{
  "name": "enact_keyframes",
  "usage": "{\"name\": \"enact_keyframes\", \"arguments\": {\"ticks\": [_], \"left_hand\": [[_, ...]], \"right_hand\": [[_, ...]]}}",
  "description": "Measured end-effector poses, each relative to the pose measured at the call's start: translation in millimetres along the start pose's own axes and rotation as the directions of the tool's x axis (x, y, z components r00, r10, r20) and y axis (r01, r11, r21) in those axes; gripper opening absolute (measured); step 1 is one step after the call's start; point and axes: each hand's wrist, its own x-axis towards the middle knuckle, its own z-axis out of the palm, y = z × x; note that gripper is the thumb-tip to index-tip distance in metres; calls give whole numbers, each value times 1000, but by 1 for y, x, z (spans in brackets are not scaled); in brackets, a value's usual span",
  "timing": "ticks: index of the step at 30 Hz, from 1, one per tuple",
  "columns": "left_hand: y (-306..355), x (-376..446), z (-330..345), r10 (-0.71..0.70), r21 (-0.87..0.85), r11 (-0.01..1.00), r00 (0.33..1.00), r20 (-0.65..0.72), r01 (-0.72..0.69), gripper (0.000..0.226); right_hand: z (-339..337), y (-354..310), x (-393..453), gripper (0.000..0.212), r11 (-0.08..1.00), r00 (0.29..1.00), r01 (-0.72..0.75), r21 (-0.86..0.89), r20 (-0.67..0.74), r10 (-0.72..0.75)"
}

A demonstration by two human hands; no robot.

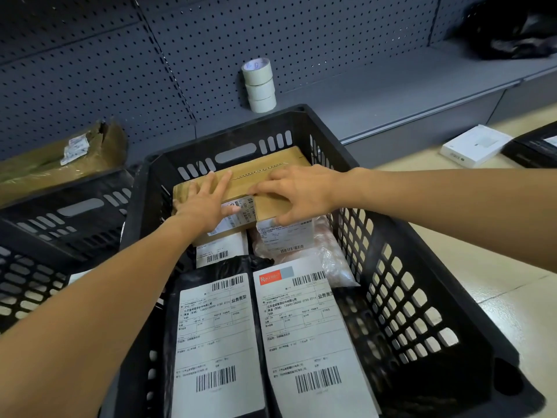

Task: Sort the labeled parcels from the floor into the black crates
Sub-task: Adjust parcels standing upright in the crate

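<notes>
Cardboard box going into an already well-filled black crate

Both hands, left hand (205, 203) flat-fingered and right hand (301, 194) curled over the edge, press the cardboard box (259, 179) onto the parcels at the crate's (376, 236) far end. Labeled parcels (217, 336) lie nearer than the hands. A white box (473, 145) on the floor, right of the hands, looks unsorted.

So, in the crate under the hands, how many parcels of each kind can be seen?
Cardboard box, both hands on it: 1
Black bags with labels: 2
Clear bubble-wrap parcel: 1
Parcel mostly hidden under the box, only its white label showing: 1
Total: 5
</notes>
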Motion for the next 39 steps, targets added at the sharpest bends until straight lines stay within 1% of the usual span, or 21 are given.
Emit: {"name": "enact_keyframes", "arguments": {"ticks": [3,7,11,13,15,17,19,21,23,25,28,35,39], "left_hand": [[1,-1,0,-6,-3,1000,1000,2,6,78],[-4,6,2,7,-13,1000,1000,-1,-7,75],[-18,8,-7,100,21,995,995,12,-100,86],[-25,8,-10,124,18,992,992,9,-125,91],[-32,8,-11,144,7,990,990,-2,-144,96],[-37,7,-12,180,-7,984,983,-32,-180,98],[-42,4,-14,210,-84,973,975,-79,-216,94],[-47,2,-15,219,-163,958,969,-112,-235,93],[-52,2,-14,211,-190,954,970,-121,-232,94],[-54,0,-13,200,-182,958,972,-122,-220,93],[-52,-5,-13,183,-155,967,975,-124,-201,89],[-48,-23,-19,111,-69,990,987,-119,-119,70],[-48,-32,-22,85,-36,995,989,-118,-90,66]], "right_hand": [[3,-6,6,71,999,1000,27,-36,-11,-28],[7,-14,22,73,998,1000,23,66,-13,-23],[10,-19,29,74,994,999,39,99,-5,-39],[8,-20,28,75,987,999,32,156,-7,-31],[3,-19,25,76,981,999,30,190,-40,-22],[-4,-19,21,78,984,995,51,171,-94,-36],[-12,-18,18,77,985,988,48,166,-152,-23],[-19,-15,16,74,981,980,9,193,-197,30],[-24,-12,16,73,972,976,-26,233,-206,76],[-27,-12,14,73,971,978,-34,238,-191,81],[-27,-13,11,73,973,978,-52,224,-184,95],[-29,-19,2,73,985,977,-97,144,-175,122],[-37,-16,-4,71,982,973,-130,141,-172,153]]}}
